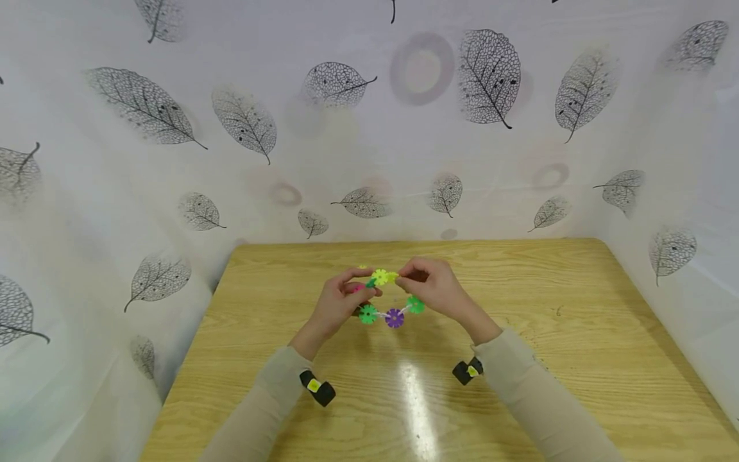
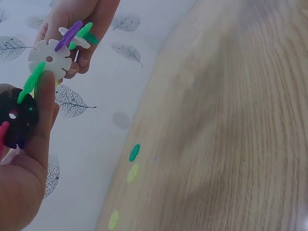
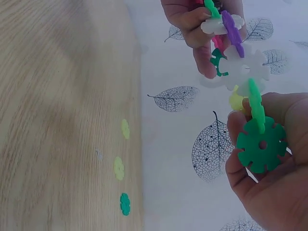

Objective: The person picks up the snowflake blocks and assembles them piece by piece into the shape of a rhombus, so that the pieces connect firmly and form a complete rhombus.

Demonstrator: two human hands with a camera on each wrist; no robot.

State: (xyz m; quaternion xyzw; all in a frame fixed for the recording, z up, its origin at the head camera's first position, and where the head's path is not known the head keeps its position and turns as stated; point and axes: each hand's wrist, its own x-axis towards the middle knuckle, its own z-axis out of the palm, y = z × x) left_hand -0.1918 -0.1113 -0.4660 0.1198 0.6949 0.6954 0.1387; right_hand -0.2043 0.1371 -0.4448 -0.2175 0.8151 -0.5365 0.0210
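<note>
Above the table, both hands hold a chain of notched plastic snowflake discs. My left hand grips its left part, around a black disc and a pink disc. With thumb and fingertips my right hand pinches a yellow disc, beside another yellow disc. Along the near side hang a green disc, a purple disc and another green disc, linked by white discs. In the right wrist view a dark green disc lies against the right palm.
Loose discs lie near the table's far edge: a yellow disc, another yellow disc and a dark green disc. A white leaf-patterned curtain surrounds the wooden table at the back and sides.
</note>
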